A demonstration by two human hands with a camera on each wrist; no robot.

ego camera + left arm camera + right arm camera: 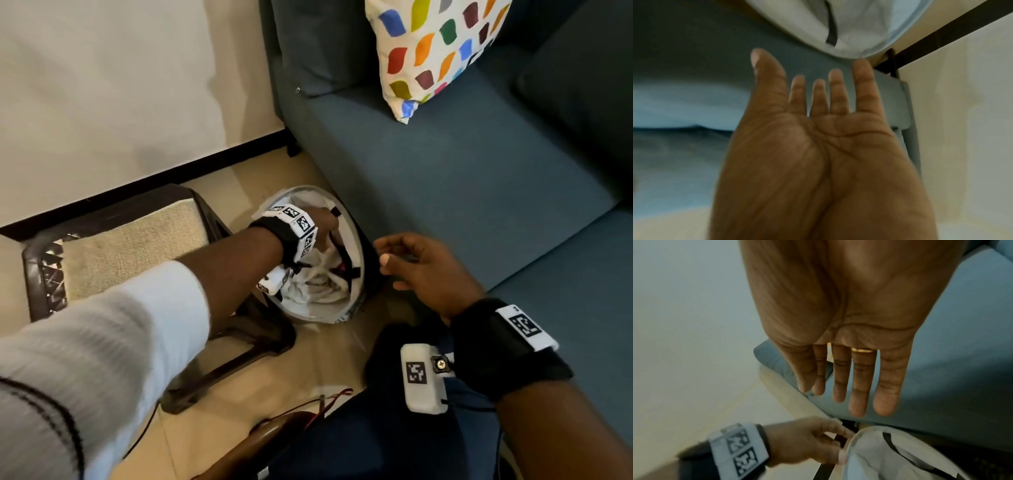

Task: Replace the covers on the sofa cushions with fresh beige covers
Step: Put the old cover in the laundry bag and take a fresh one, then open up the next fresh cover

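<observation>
A round white fabric basket (pixel 303 312) stands on the floor against the blue sofa (pixel 462 164), with crumpled white cloth (pixel 318 287) and black straps inside. My left hand (pixel 329 222) reaches over its far rim. The left wrist view shows that hand (pixel 803 84) with straight fingers and a bare palm, and the basket (pixel 859 32) just beyond the fingertips. My right hand (pixel 394 255) hovers open beside the basket's right rim, holding nothing. A folded beige cover (pixel 137 246) lies on a dark stool. A cushion with coloured patches (pixel 435 51) leans on the sofa.
The dark brown plastic stool (pixel 34 260) stands left of the basket, close to the wall. A dark blue back cushion (pixel 308 44) sits in the sofa's corner. Red and black cables (pixel 329 399) trail over the tiled floor by my leg (pixel 376 445).
</observation>
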